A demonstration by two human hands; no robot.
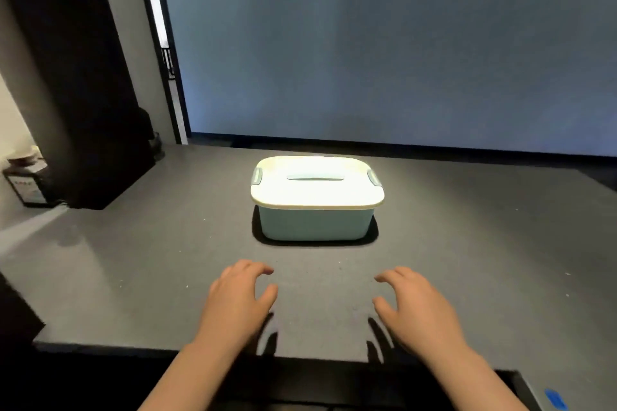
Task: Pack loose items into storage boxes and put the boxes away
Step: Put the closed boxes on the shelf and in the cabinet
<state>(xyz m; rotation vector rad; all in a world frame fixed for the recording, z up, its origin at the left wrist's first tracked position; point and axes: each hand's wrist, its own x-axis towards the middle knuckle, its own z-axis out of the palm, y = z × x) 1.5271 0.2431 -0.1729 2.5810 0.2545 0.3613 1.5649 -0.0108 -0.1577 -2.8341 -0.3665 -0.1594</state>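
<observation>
We see a broad blue-grey wall filling the upper right of the frame, and below it a dark grey worktop that spans the middle and lower part of the picture. In the upper left stands a tall black column, and a narrow bright gap runs down beside it at the wall's edge. At the far left, at mid height, a dark jar with a pale label sits low beside the column, too dim to read.

At the centre of the frame the storage box rests on the worktop, pale turquoise, with its cream lid closed on top. The lid has a slot-like handle recess in the middle and a grey-blue clip at each short end.

In the lower part of the frame our two hands hover over the worktop, nearer to us than the box and apart from it. The left hand is released, fingers loosely bent, grasping nothing. The right hand mirrors it, also released and empty. In the bottom right corner a small blue mark shows on a pale edge.
</observation>
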